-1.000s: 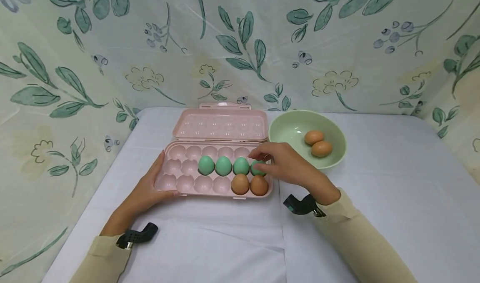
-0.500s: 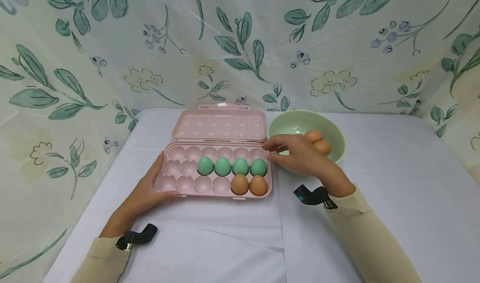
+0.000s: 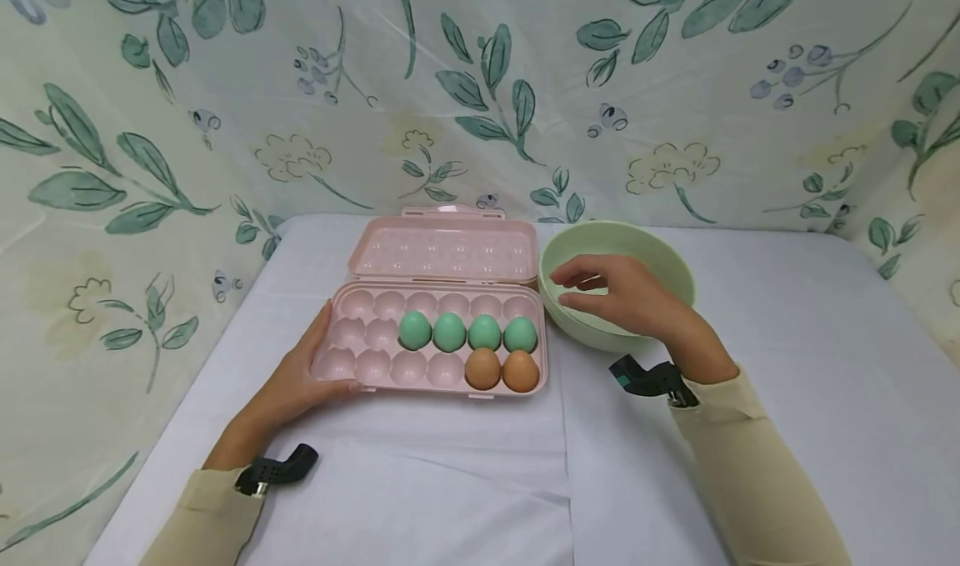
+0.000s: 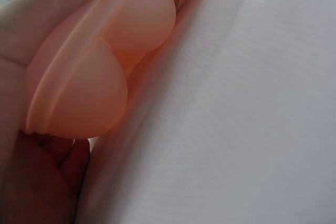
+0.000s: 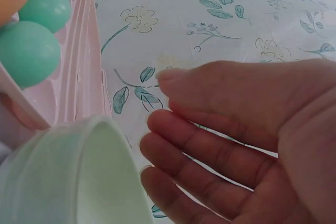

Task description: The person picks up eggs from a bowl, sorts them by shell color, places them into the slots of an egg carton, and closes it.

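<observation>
A pink egg carton lies with its lid folded back. Several green eggs sit in its middle row, and two brown eggs fill the right end of the front row. My left hand grips the carton's left end, thumb along the front edge; the left wrist view shows the carton's cups between thumb and fingers. Over the pale green bowl hovers my right hand, fingers loosely bent, holding nothing. It hides the bowl's eggs in the head view.
A white cloth covers the table. Behind it hangs a leaf-patterned curtain, which also runs down the left side. The bowl stands close by the carton's right end.
From the green egg at the carton's right end, my right hand has moved right and back until over the bowl. It now covers the two brown eggs there. My left hand stays put.
</observation>
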### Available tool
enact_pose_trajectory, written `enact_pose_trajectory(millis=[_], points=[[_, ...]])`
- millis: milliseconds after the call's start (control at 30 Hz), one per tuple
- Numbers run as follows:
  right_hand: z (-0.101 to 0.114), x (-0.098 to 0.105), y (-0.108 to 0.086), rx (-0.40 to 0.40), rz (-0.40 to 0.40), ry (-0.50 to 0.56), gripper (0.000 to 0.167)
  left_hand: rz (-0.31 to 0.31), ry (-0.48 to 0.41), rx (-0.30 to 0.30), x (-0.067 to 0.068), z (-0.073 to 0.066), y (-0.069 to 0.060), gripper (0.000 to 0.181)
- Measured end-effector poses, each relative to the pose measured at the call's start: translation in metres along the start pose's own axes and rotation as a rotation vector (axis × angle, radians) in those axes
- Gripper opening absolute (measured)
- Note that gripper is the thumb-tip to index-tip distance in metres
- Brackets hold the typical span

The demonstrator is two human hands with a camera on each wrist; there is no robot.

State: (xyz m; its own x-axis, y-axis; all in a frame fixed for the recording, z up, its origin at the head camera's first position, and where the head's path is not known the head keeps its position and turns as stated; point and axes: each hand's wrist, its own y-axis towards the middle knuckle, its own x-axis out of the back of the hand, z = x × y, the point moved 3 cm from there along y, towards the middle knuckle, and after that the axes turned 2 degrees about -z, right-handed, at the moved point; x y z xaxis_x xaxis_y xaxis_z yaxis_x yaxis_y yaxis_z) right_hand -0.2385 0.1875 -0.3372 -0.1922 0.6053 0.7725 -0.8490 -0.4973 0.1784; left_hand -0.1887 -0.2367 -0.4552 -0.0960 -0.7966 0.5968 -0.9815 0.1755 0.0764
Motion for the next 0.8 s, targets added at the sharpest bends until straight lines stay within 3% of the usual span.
enact_pose_trajectory(millis=[500, 800], points=[[-0.029, 0.009, -0.006, -0.059, 0.011, 0.037, 0.026, 0.004, 0.016, 0.011, 0.0, -0.001, -0.001, 0.127], [-0.042, 0.025, -0.014, -0.167, -0.013, -0.008, 0.028, -0.001, 0.006, 0.01, 0.0, 0.001, -0.001, 0.128]])
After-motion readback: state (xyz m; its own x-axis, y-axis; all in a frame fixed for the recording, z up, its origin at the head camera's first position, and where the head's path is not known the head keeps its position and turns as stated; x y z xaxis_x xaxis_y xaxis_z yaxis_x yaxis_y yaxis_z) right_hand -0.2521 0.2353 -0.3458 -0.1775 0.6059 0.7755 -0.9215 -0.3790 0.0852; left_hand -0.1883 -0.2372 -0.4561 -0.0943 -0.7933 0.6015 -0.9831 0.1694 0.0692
